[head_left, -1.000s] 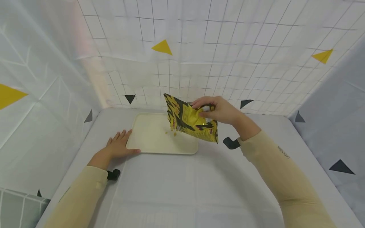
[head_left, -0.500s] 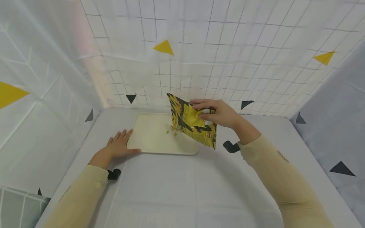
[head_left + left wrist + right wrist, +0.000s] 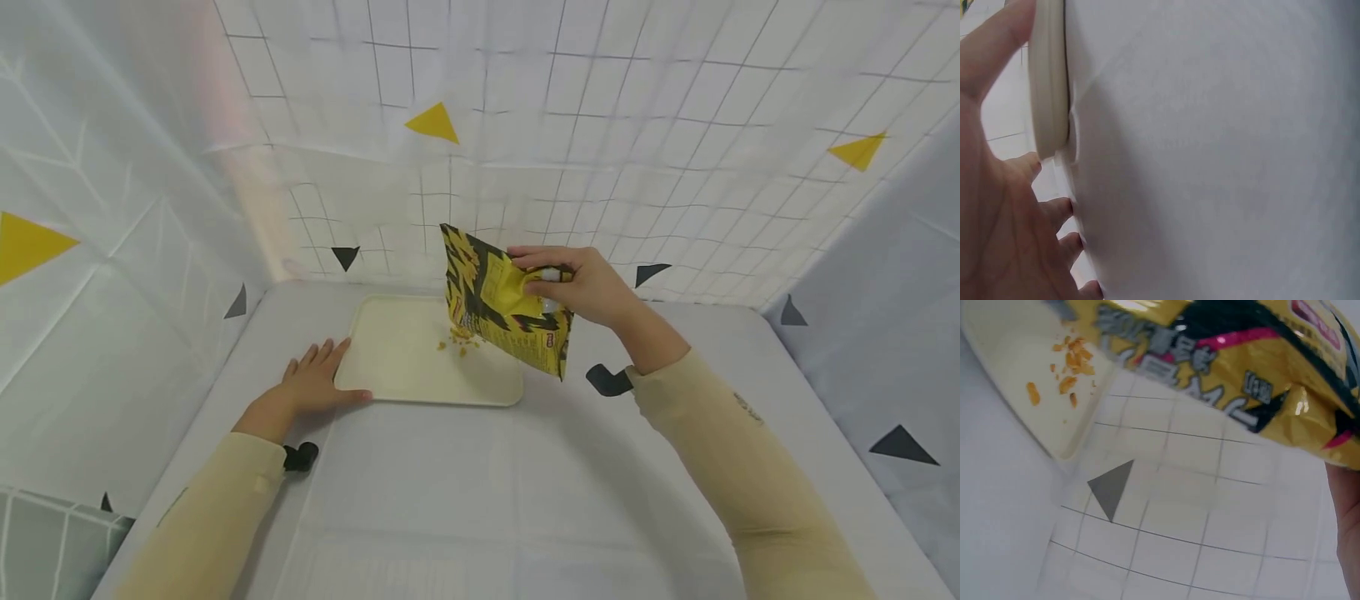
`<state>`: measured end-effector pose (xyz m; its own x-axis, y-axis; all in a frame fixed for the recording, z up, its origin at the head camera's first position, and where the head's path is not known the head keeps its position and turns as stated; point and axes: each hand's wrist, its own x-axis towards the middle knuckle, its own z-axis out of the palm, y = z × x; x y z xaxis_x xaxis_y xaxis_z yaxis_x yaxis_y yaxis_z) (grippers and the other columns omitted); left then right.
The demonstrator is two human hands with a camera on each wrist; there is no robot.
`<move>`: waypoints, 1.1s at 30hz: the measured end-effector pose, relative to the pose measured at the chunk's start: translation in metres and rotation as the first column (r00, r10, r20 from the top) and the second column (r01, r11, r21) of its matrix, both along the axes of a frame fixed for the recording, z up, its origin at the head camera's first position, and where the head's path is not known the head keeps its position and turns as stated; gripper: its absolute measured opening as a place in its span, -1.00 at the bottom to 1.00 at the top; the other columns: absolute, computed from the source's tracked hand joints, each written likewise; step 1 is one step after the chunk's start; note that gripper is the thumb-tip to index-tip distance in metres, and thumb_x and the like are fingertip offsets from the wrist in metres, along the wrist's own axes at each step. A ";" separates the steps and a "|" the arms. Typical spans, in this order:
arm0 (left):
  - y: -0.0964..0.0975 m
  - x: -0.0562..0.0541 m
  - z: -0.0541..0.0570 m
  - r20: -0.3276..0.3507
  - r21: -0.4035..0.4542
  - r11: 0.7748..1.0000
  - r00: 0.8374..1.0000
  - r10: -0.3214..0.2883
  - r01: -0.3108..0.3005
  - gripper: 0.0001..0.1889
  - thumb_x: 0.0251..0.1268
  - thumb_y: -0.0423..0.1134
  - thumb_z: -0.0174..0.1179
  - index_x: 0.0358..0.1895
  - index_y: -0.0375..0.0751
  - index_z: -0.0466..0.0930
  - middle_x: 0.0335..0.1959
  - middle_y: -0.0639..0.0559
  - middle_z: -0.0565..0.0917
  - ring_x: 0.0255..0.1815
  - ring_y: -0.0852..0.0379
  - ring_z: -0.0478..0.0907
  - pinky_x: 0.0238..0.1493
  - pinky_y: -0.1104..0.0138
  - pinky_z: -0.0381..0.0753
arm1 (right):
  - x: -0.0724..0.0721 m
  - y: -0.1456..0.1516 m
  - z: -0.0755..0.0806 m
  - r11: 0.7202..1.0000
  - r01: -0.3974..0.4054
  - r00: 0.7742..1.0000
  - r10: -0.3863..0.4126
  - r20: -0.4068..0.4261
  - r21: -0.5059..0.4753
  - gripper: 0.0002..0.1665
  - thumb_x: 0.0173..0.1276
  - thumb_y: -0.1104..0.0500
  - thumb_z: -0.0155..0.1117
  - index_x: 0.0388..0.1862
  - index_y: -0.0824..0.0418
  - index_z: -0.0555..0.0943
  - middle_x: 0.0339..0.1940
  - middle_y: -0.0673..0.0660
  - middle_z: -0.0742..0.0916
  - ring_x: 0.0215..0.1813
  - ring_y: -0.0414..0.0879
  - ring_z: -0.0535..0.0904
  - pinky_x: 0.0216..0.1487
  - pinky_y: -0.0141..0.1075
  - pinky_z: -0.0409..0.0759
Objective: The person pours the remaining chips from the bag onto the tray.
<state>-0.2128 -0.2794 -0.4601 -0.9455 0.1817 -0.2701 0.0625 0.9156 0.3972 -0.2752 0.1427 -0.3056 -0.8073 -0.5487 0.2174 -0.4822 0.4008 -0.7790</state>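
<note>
A yellow and black snack bag [image 3: 491, 292] is tilted above a cream tray [image 3: 397, 354], its lower left end over the tray. My right hand [image 3: 588, 286] grips the bag from its right side, fingers and thumb pinching the crumpled film. Several small orange-yellow snack pieces [image 3: 461, 337] lie on the tray below that end, and the right wrist view shows the loose pieces [image 3: 1071, 359] close up beside the bag [image 3: 1222, 356]. My left hand [image 3: 306, 390] rests at the tray's front left corner, fingers spread, thumb along the front edge.
A white-covered table [image 3: 435, 475] extends in front of the tray. White sheeting [image 3: 525, 183] with thin grid lines and yellow and dark triangles hangs behind, and plain sheeting stands at both sides. Black wrist mounts [image 3: 607, 380] sit at both sleeves.
More snack pieces have dropped from the bag onto the tray. The right hand and bag dipped slightly, then rose a little. My left hand has stayed at the tray corner.
</note>
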 end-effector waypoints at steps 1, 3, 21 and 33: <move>0.000 0.000 0.001 -0.001 0.004 1.000 1.000 -0.001 0.001 0.29 0.05 0.49 0.23 0.61 -0.30 -0.18 0.58 -0.48 -0.17 0.56 -0.50 -0.30 0.40 -0.40 -0.31 | 0.000 -0.001 0.000 1.000 -0.001 1.000 0.001 0.003 0.004 -0.60 0.33 0.21 0.43 0.13 -0.02 0.73 0.29 -0.18 0.64 0.29 -0.23 0.55 0.10 -0.35 0.62; 0.000 0.000 0.000 0.000 0.000 1.000 1.000 -0.001 0.001 0.29 0.06 0.50 0.22 0.61 -0.30 -0.18 0.58 -0.49 -0.17 0.56 -0.50 -0.30 0.40 -0.40 -0.31 | -0.002 -0.002 -0.001 1.000 -0.016 1.000 0.016 0.000 0.020 -0.61 0.34 0.21 0.42 0.14 -0.01 0.72 0.30 -0.17 0.63 0.33 -0.23 0.52 0.15 -0.33 0.59; -0.003 -0.004 -0.011 -0.006 -0.020 1.000 1.000 0.000 0.000 0.29 0.06 0.52 0.20 0.62 -0.27 -0.20 0.58 -0.47 -0.19 0.56 -0.49 -0.32 0.40 -0.41 -0.32 | -0.009 0.010 0.001 0.998 -0.018 1.000 0.019 -0.006 0.054 -0.62 0.32 0.15 0.45 0.11 -0.11 0.74 0.28 -0.22 0.64 0.32 -0.25 0.52 0.12 -0.31 0.59; 0.000 -0.002 -0.007 -0.001 -0.031 1.000 1.000 0.002 -0.002 0.29 0.06 0.52 0.20 0.62 -0.28 -0.19 0.58 -0.49 -0.17 0.56 -0.51 -0.29 0.40 -0.42 -0.29 | -0.004 0.006 0.009 0.999 -0.009 1.000 0.008 -0.024 -0.033 -0.64 0.33 0.16 0.43 0.09 -0.08 0.75 0.27 -0.20 0.65 0.30 -0.27 0.53 0.07 -0.33 0.64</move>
<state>-0.2143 -0.2790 -0.4670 -0.9462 0.1718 -0.2743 0.0615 0.9276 0.3686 -0.2790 0.1492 -0.2963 -0.7972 -0.5474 0.2545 -0.5038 0.3711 -0.7800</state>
